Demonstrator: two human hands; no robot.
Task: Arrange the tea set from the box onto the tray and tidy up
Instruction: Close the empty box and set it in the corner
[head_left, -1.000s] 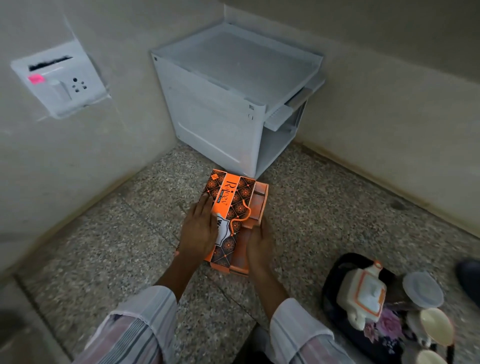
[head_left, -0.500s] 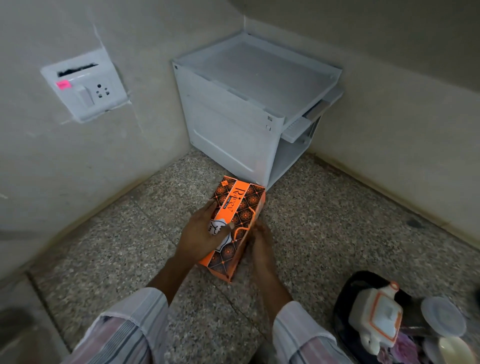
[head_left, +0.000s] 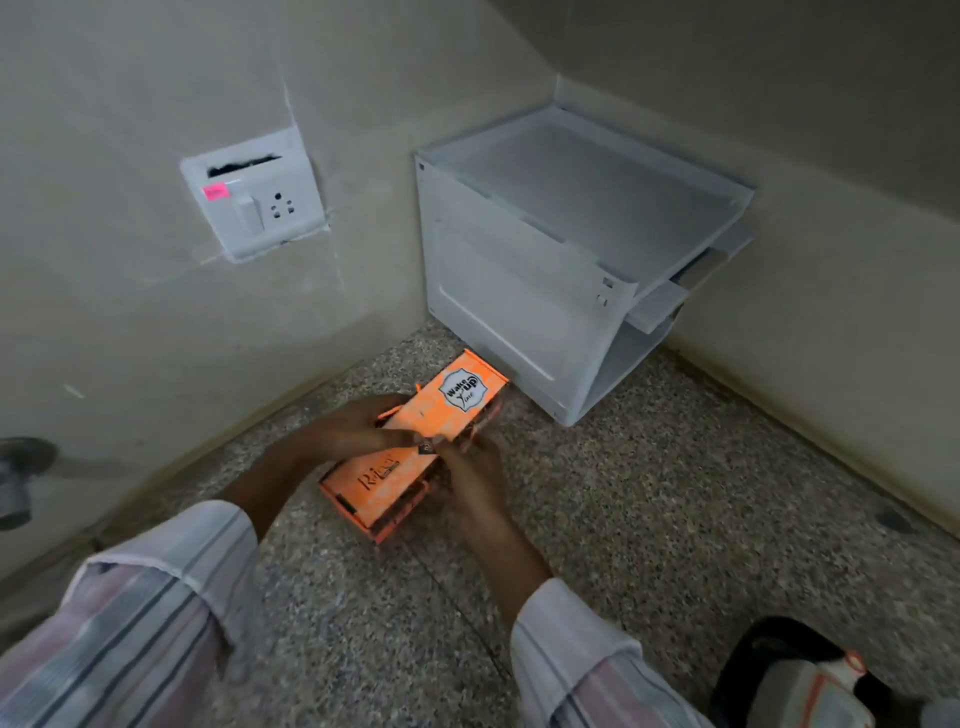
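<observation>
The orange tea set box (head_left: 415, 447) lies on its side on the speckled floor, its far end close to the white cabinet. My left hand (head_left: 353, 431) grips its left edge with fingers curled over the top face. My right hand (head_left: 475, 473) holds the right edge, fingers bent against the side. At the bottom right corner the dark tray (head_left: 753, 670) shows in part, with the white and orange teapot (head_left: 810, 696) on it.
A white plastic cabinet (head_left: 566, 260) stands in the room corner just beyond the box. A wall socket plate (head_left: 254, 202) sits low on the left wall. Walls close in on the left and right.
The box has turned over, now showing a plain orange face with a label, and has shifted toward the cabinet. My view has swung left, so most of the tray has left the frame.
</observation>
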